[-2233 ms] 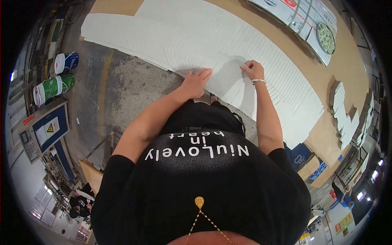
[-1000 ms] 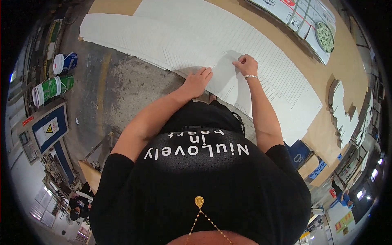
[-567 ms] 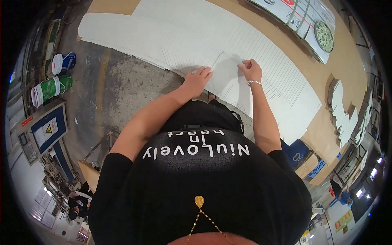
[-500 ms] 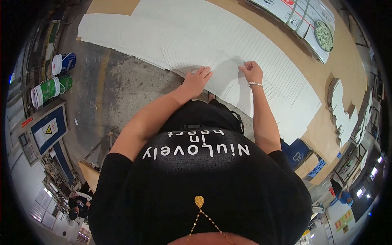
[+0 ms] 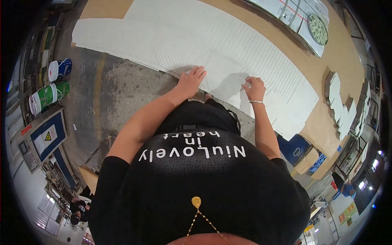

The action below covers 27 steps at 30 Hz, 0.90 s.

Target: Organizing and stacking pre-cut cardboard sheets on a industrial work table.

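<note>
A wide spread of thin white cardboard sheets [image 5: 163, 30], overlapped like a fan with many close parallel edges, covers the table in front of me. My left hand [image 5: 191, 80] lies open near the front edge of the sheets, its fingers stretched out and touching them. Further right, my right hand [image 5: 256, 89] is over the white sheets, with its fingers half curled and the thumb apart from the forefinger. Nothing shows between its fingers. Whether its fingertips touch the cardboard I cannot tell.
Brown board [image 5: 281, 34] lies under the sheets. A strapped printed stack [image 5: 292, 18] stands at the far right, near a jagged white cardboard stack [image 5: 341, 108]. Paint buckets [image 5: 47, 98] stand on the floor [image 5: 122, 81] at left. A blue box [image 5: 294, 148] is at my right.
My right hand has drawn back toward me over the sheets, and its thumb and forefinger have parted. The left hand stays at the front edge. The whole view has shifted slightly.
</note>
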Each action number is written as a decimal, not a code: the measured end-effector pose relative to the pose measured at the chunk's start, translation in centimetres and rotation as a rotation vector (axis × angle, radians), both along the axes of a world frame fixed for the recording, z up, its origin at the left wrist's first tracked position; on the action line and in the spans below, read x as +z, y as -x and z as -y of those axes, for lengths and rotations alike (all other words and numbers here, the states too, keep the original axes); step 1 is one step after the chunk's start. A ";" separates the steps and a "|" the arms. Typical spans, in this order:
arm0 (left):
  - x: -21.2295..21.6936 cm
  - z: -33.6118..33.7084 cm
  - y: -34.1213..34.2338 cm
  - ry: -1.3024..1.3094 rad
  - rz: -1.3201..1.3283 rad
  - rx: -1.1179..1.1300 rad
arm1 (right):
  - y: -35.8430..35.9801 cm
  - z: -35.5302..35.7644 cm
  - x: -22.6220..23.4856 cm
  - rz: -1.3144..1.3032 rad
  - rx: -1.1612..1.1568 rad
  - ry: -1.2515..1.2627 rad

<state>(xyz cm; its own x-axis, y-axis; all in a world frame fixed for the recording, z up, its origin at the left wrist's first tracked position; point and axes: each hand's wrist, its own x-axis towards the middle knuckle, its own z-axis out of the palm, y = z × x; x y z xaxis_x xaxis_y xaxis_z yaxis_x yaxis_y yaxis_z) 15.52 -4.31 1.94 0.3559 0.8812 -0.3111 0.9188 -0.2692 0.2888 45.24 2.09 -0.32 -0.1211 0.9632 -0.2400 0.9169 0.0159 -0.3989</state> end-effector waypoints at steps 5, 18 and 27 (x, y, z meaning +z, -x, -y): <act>0.3 0.0 -0.2 0.005 -0.017 0.006 | -0.1 0.0 -0.1 0.040 0.025 0.017; 0.7 -0.2 -0.6 0.082 -0.052 0.030 | 2.0 1.2 0.5 0.105 0.111 -0.126; 0.3 0.1 -0.6 0.052 -0.037 0.029 | 2.6 1.1 0.8 0.169 0.080 -0.079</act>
<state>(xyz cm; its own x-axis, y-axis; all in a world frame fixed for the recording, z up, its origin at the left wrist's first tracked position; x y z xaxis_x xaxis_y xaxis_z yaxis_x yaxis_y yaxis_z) 16.09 -4.43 2.27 0.3181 0.8734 -0.3688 0.9362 -0.2280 0.2676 42.60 0.98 0.46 -0.1624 0.9688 -0.1874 0.9653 0.1166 -0.2338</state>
